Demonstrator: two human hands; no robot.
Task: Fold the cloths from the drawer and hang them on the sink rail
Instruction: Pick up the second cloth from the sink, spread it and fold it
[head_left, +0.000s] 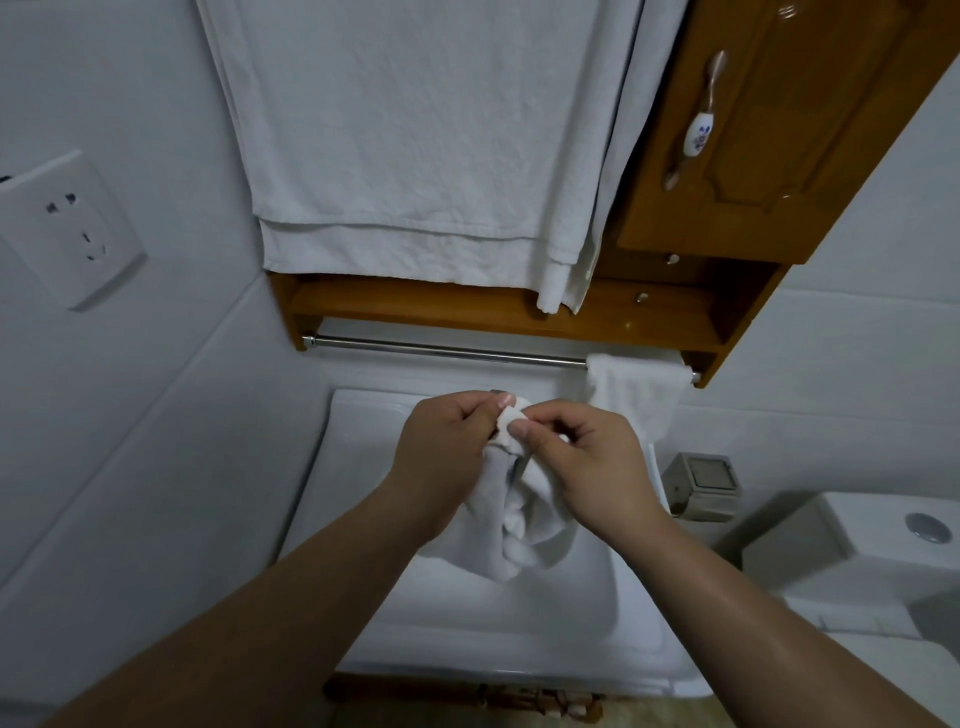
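A small white cloth (511, 525) hangs bunched over the white sink (363, 467). My left hand (444, 447) and my right hand (587, 457) sit close together and both pinch its top corner between thumb and fingers. The rest of the cloth droops in folds below my hands. Behind them runs the metal sink rail (441, 349), with another white cloth (636, 392) draped over its right end.
A large white towel (415, 130) hangs on the wall above a wooden shelf (467, 306). A wooden cabinet door (769, 124) is at upper right. A wall socket (62, 228) is on the left, a toilet tank (857, 551) and a paper holder (704, 486) on the right.
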